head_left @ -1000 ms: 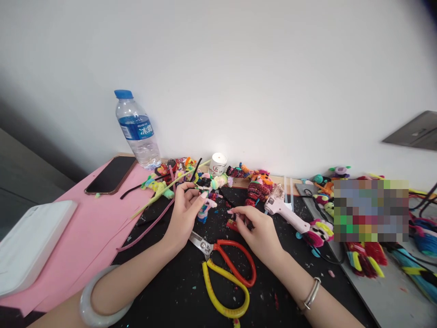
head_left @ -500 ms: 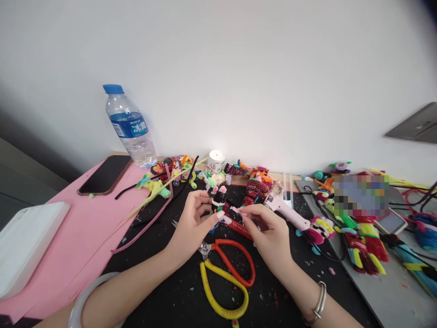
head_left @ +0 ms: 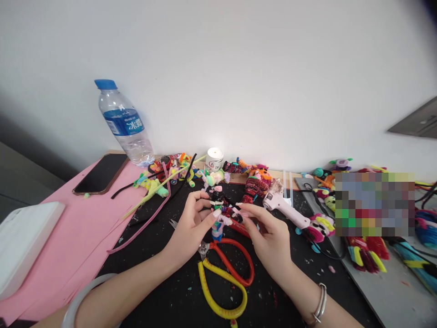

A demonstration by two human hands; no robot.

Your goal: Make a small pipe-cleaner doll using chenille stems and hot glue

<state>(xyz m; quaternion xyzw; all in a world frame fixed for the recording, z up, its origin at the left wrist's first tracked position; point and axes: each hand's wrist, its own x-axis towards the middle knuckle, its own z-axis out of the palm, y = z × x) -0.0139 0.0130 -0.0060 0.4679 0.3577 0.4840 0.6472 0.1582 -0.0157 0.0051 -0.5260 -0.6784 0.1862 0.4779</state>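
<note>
Two bare hands meet over a small fuzzy figure [head_left: 225,211], black at the head and blue at the base, held roughly upright above a black work surface [head_left: 170,291]. The left hand [head_left: 193,228], at the figure's 8 o'clock, grips it between thumb and curled fingers; the right hand [head_left: 268,230], at its 4 o'clock, brings thumb and forefinger to a small dark piece [head_left: 238,215] by the figure's side, though whether that piece is pinched, or belongs to the figure, cannot be told. A second earlier the hands stood farther apart, with the right fingertips over a red printed strip [head_left: 242,228]; they have since drawn together and the figure has come into the gap between them. The change suggests that the handwork has narrowed to one spot, the left hand steadying while the right does the finer work. Scissors [head_left: 204,249] with red and yellow handles lie at 6 o'clock from the figure, a pale glue gun [head_left: 288,209] at 3, a dark red fuzzy figure [head_left: 256,187] at 2, a white cup [head_left: 214,159] at 12 and a blue-capped bottle [head_left: 124,123] at 10.
</note>
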